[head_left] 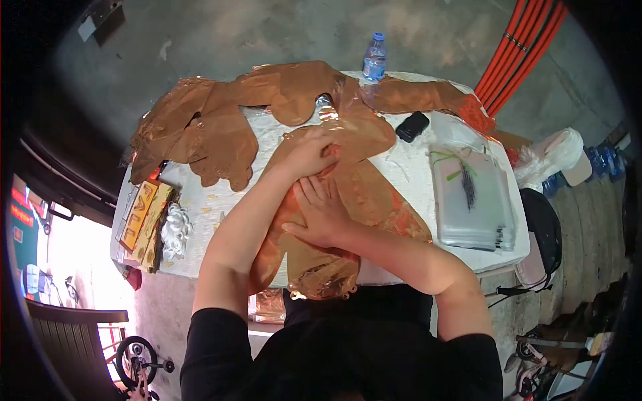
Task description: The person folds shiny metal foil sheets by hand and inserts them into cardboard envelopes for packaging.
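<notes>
A flat, copper-brown foil balloon [374,190] lies across the front of the table and hangs over its near edge. My left hand [309,155] is on its upper part, fingers curled and closed on the foil. Just below, my right hand [322,212] presses flat on the same balloon with its fingers stretched out. My left forearm lies close beside the right fingertips. More flat brown foil balloons [221,127] are spread along the far side of the table. A shiny silver strip [326,107] shows just beyond my left hand.
On the right are a stack of clear plastic sleeves [468,200] and a black case [412,127]. A water bottle [375,59] stands at the far edge. Gold letter packs [142,217] and white curled ribbon [176,230] lie at left on the white table [394,164].
</notes>
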